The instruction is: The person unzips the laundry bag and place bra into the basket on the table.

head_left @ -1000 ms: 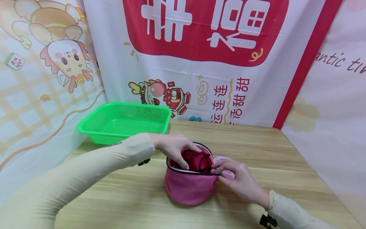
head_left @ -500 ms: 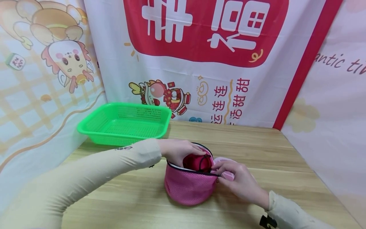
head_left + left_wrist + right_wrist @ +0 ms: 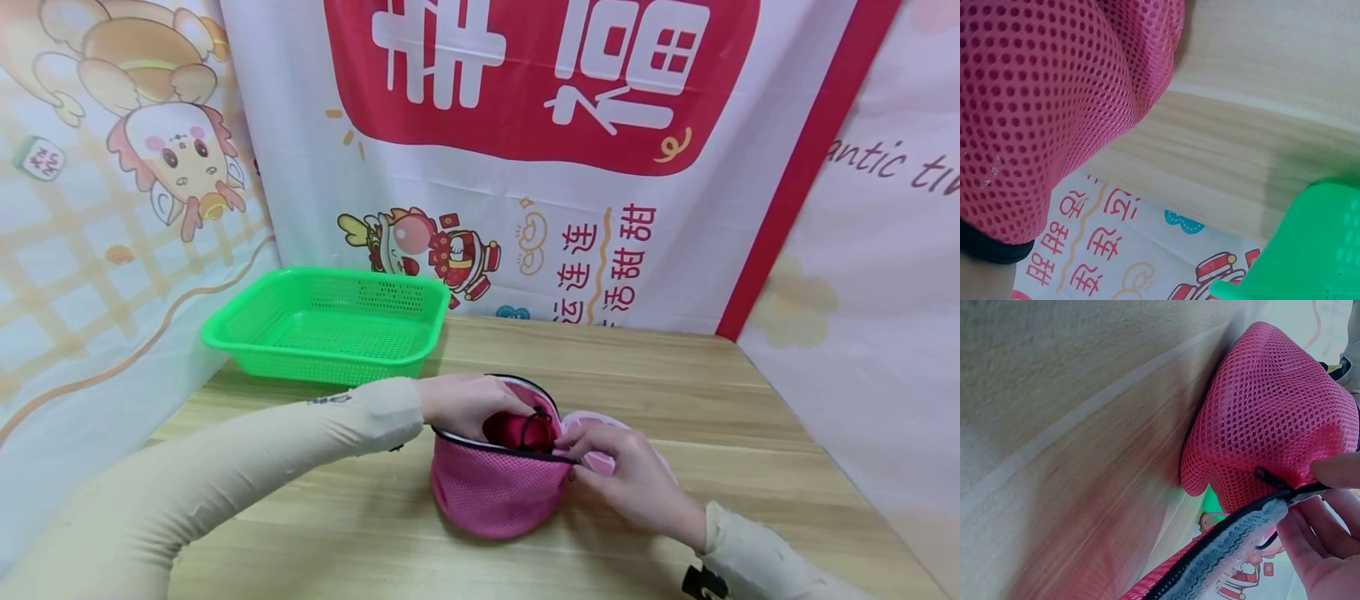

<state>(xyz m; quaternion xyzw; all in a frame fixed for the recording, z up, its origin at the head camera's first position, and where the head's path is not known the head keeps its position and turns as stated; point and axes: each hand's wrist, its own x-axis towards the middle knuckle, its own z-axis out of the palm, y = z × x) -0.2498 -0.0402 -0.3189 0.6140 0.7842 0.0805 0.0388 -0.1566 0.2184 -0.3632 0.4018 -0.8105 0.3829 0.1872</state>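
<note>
A round pink mesh laundry bag [image 3: 497, 493] with a black zip edge stands unzipped on the wooden table. Inside it lies a dark red cloth item [image 3: 525, 431] with thin black straps. My left hand [image 3: 467, 404] reaches over the rim into the bag beside the red cloth; its fingertips are hidden, and I cannot tell whether they grip it. With thumb and fingers, my right hand [image 3: 637, 477] pinches the bag's zip edge on the right. A black zipper pull [image 3: 1269, 477] hangs near that thumb in the right wrist view. Mesh fills the upper left of the left wrist view.
A green plastic basket [image 3: 322, 364] with perforated sides stands at the back left of the table [image 3: 675, 383]. The bag's pale pink lid flap [image 3: 592, 421] spreads out behind my right hand. Printed cloth backdrops [image 3: 450, 183] hang around the table's back and sides.
My left hand has moved down and slightly right, deeper into the bag, and its fingers have gone out of sight. The right hand keeps its place on the zip edge.
</note>
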